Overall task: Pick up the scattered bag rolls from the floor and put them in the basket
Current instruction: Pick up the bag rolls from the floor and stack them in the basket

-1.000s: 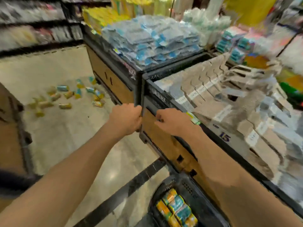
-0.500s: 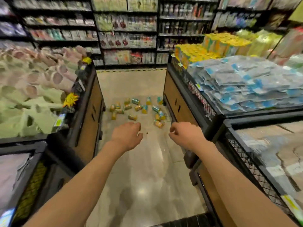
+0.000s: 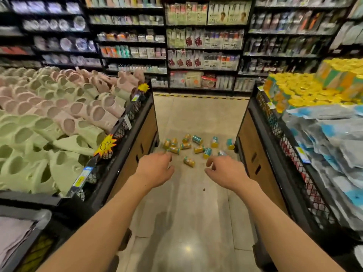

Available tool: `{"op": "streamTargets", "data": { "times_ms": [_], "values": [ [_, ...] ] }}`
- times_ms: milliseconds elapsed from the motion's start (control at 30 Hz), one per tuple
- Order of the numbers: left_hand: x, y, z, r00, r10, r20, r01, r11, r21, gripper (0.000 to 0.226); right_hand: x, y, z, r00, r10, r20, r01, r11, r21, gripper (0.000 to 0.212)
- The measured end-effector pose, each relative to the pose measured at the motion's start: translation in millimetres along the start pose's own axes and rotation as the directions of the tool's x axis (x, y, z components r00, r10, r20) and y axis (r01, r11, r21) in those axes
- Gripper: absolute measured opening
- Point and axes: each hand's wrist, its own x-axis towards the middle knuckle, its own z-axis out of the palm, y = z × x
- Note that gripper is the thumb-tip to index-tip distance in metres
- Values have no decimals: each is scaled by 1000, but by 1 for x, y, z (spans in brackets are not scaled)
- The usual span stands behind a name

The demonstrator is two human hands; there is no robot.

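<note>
Several small yellow-and-teal bag rolls [image 3: 197, 139] lie scattered on the beige floor of a shop aisle, ahead of me between two display bins. One roll [image 3: 189, 161] lies nearest, between my hands. My left hand [image 3: 155, 168] and my right hand [image 3: 225, 170] are stretched forward above the floor, fingers loosely apart, holding nothing. Neither hand touches a roll. The basket is out of view.
A black-and-wood display bin [image 3: 137, 132] with pink and green slippers bounds the aisle on the left. Another bin [image 3: 255, 146] with yellow packs and grey-blue packets bounds it on the right. Stocked shelves [image 3: 204, 46] close the far end behind a striped floor line.
My view has swung left from the right-hand bins and the basket to face down the aisle. Both hands have left the bin's edge and now reach toward the rolls, which appear closer.
</note>
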Motion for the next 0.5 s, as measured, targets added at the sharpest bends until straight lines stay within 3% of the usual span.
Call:
{"op": "streamTargets", "data": {
  "times_ms": [267,500],
  "values": [
    [142,-56,28,997,-70,44,69,997,26,30,164,15,-4,996,-78,35,76,996,37,29],
    [276,-117,58,991,-104,87,107,994,-29,37,309,21,-9,995,-36,89,34,999,25,30]
  ]
}}
